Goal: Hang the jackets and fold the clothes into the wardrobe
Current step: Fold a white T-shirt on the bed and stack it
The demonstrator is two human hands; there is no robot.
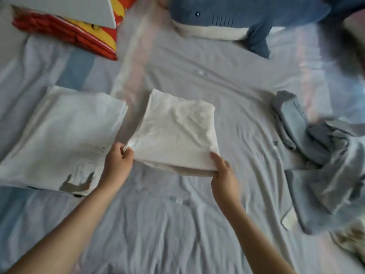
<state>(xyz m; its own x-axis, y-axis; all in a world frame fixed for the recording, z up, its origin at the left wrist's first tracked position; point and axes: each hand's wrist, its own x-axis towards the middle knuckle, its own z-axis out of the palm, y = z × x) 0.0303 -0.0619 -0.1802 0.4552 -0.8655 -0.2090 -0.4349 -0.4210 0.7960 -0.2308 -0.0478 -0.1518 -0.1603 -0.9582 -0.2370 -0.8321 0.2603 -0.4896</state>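
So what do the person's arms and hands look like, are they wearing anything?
The left hand and right hand wear no gloves, rings or watch that I can see. The left forearm and right forearm are bare, with no sleeves showing.

Soft, even, cool daylight lies over the bed sheet [177,224], with only faint shadows in its creases. The whole frame is slightly soft; the right edge and upper right corner smear with motion blur and wide-angle stretching.
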